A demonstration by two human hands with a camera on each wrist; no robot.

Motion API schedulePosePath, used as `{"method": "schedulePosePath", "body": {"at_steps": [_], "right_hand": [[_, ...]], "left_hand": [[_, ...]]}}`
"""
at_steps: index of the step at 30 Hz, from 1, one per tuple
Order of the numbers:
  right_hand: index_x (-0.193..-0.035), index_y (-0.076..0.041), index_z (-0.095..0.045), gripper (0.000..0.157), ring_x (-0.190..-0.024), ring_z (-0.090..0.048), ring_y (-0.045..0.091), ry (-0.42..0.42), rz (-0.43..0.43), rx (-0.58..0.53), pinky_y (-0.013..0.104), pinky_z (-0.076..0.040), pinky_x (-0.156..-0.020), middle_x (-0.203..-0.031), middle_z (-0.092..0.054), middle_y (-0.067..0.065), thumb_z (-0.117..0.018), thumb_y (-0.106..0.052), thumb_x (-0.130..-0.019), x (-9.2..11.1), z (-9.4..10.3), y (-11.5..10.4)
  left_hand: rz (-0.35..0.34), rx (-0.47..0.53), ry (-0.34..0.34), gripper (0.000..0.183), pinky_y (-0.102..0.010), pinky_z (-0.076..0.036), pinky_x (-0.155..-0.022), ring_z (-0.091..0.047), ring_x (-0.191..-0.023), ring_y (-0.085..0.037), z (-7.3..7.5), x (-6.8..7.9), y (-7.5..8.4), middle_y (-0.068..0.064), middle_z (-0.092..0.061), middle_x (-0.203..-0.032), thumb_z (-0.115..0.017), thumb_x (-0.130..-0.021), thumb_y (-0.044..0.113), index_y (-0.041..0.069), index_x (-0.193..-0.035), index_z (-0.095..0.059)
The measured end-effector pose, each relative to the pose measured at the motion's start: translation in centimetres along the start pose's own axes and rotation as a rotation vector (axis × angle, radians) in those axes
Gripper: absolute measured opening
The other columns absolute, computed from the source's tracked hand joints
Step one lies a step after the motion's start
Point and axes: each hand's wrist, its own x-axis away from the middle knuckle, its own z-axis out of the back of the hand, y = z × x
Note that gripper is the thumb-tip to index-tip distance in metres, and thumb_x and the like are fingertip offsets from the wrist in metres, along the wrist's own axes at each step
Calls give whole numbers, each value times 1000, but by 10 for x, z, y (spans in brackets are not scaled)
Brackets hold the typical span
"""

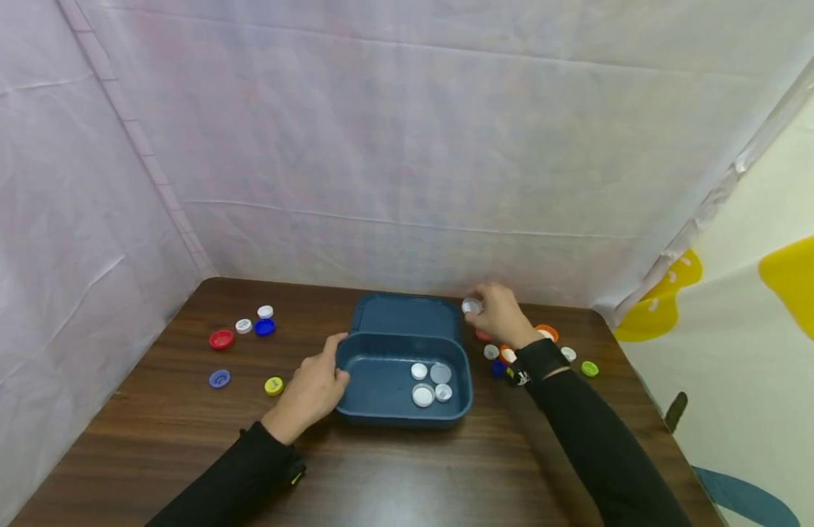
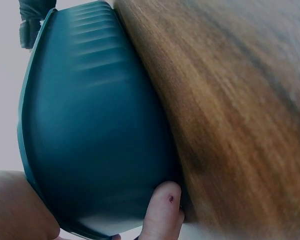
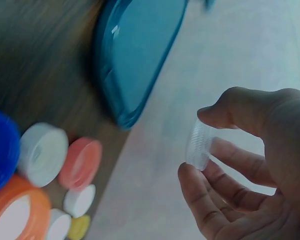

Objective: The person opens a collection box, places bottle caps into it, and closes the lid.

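Observation:
A dark teal box [image 1: 407, 420] with its lid [image 1: 407, 315] folded back stands at the middle of the table. Several white and clear caps lie inside it on the right, among them a white cap [image 1: 423, 396]. My left hand [image 1: 312, 383] grips the box's left wall; in the left wrist view a fingertip [image 2: 165, 207] presses on the wall's outside. My right hand [image 1: 501, 313] is raised beside the lid's right edge and pinches a clear ridged bottle cap [image 3: 198, 144] between thumb and fingertips.
Right of the box lie more caps, including an orange cap [image 1: 547, 332], a white cap [image 1: 568, 354] and a green cap [image 1: 590, 369]. On the left are a red cap [image 1: 221, 339], a blue cap [image 1: 265, 327] and a yellow cap [image 1: 274, 386]. A white cloth wall [image 1: 407, 161] borders the table's back.

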Motion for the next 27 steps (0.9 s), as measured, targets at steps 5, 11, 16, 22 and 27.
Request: {"method": "schedulePosePath", "body": {"at_steps": [5, 11, 16, 22, 27], "right_hand": [[-124, 5, -83, 36, -102, -72, 35, -15, 51, -9, 52, -65, -89, -118, -79, 24, -90, -7, -91, 11, 6, -31], [-131, 1, -81, 40, -104, -74, 29, -83, 114, 12, 46, -67, -88, -123, -77, 20, -92, -10, -94, 23, 0, -58], [-134, 0, -81, 39, -101, -76, 25, -173, 182, 11, 39, -66, -85, -120, -76, 16, -92, -11, -98, 33, -6, -79], [-132, 0, -81, 36, -98, -73, 24, -280, 316, -14, 28, -61, -80, -118, -78, 15, -92, -10, -99, 44, -11, -102], [-135, -1, -81, 36, -102, -76, 24, -395, 356, -43, 27, -63, -83, -121, -77, 15, -90, -12, -102, 50, -18, -116]], "left_hand": [[4, -1, 1, 75, -31, -44, -54, -57, -56, -18, 0, -1, 0, -4, -56, -75, -62, -111, 6, 13, -180, -33], [4, -1, 0, 75, -31, -44, -54, -57, -57, -19, 0, 0, 0, -5, -57, -75, -62, -111, 7, 13, -180, -33], [13, 4, -10, 75, -31, -45, -54, -58, -57, -19, 1, 1, 1, -5, -57, -75, -62, -112, 7, 13, -180, -33], [7, 6, -10, 74, -31, -46, -55, -59, -58, -19, 1, 1, 2, -6, -58, -77, -61, -112, 6, 12, -180, -33], [2, 2, -7, 74, -31, -47, -55, -60, -59, -19, 0, 1, 2, -6, -58, -78, -62, -112, 7, 12, -180, -33]]}}
